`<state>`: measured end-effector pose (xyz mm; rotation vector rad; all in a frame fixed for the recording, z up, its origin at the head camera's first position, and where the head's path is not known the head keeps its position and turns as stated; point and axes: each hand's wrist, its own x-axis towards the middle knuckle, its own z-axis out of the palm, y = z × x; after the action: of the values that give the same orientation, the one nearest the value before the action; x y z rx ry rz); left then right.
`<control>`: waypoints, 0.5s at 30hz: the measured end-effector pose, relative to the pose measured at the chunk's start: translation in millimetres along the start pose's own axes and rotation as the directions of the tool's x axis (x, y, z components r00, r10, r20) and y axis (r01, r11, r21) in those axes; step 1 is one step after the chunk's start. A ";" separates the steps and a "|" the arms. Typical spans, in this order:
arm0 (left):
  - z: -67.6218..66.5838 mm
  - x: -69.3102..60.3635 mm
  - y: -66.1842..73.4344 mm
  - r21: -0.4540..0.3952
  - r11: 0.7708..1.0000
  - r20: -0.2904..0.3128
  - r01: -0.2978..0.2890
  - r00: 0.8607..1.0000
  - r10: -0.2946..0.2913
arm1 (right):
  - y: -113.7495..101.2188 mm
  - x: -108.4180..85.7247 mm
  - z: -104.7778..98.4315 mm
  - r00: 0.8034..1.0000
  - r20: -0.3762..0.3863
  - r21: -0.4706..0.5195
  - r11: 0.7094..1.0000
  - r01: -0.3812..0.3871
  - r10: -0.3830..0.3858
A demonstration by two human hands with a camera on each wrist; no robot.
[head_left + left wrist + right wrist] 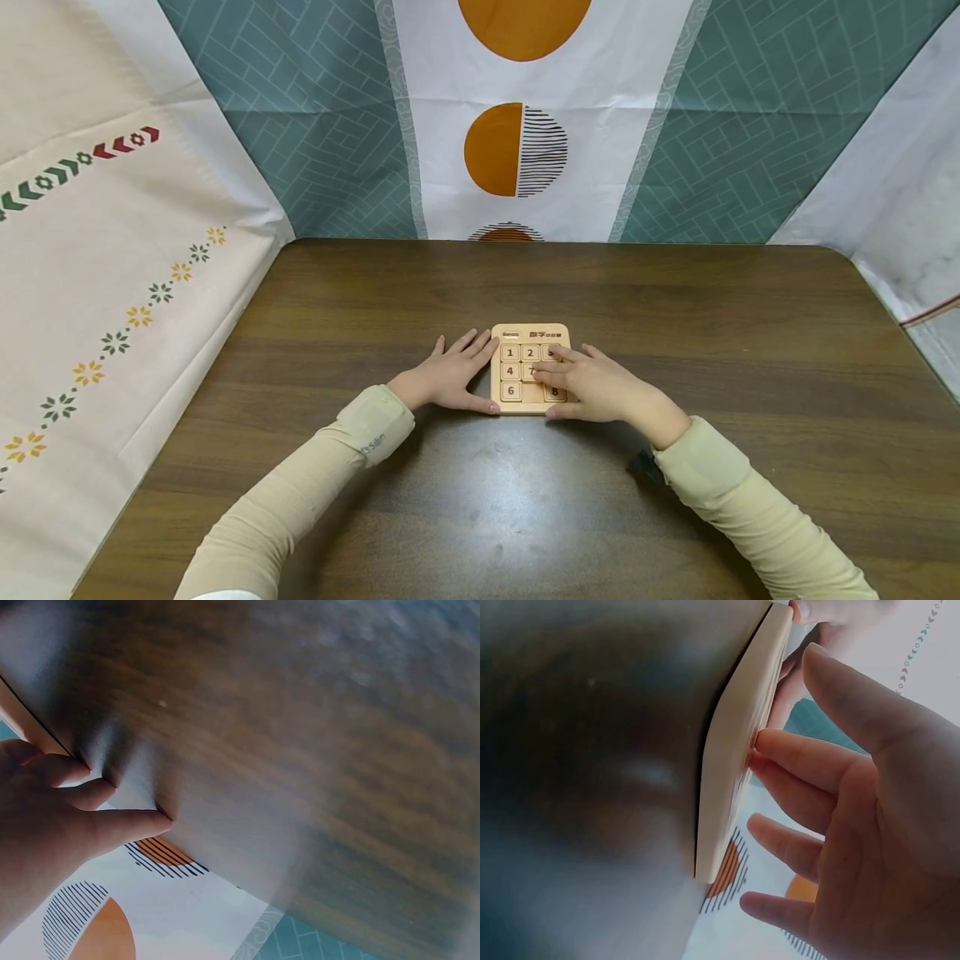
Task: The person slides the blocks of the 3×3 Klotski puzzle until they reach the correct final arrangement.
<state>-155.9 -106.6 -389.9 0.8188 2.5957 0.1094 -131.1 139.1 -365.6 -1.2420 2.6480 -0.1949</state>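
Observation:
A wooden number sliding puzzle (517, 410) lies flat on the table. Tiles 1, 2, 4, 7, 6 and 8 can be read; fingers cover part of the others, and a bare slot (533, 392) shows between 6 and 8. My left hand (450, 377), fingers spread, rests against the board's left edge, its thumb at the lower left corner. Over the right-hand tiles reaches my right hand (600, 387), fingers extended. In the right wrist view two fingertips touch the tile face of the puzzle (720, 765), while the thumb and the other fingers stand off it.
The dark wooden table (375, 308) surrounds the board. A patterned cloth (337, 167) hangs behind the far edge, and pale cloths hang left and right. A small black object (645, 467) shows beside the right wristband (701, 462).

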 end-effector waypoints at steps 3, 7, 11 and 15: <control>0.5 0.4 -0.3 0.001 1.000 -0.002 0.000 1.000 0.000 | -2.4 -0.9 0.3 1.000 0.005 -0.001 1.000 -0.010 0.010; 1.2 0.9 -0.4 -0.001 1.000 0.000 0.002 1.000 -0.002 | -7.4 -2.5 0.9 1.000 0.010 0.001 1.000 -0.005 0.005; 1.6 0.8 -0.6 -0.004 1.000 -0.001 0.005 1.000 -0.005 | -13.7 -3.8 0.8 1.000 0.011 0.000 1.000 0.018 -0.018; 1.2 0.5 -0.5 -0.011 1.000 -0.006 0.001 1.000 -0.001 | -20.4 -2.8 2.7 0.999 0.019 -0.015 0.999 0.045 -0.045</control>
<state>-156.1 -106.8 -391.2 0.8146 2.5993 0.1259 -113.5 128.2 -363.6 -1.3026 2.6118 -0.1695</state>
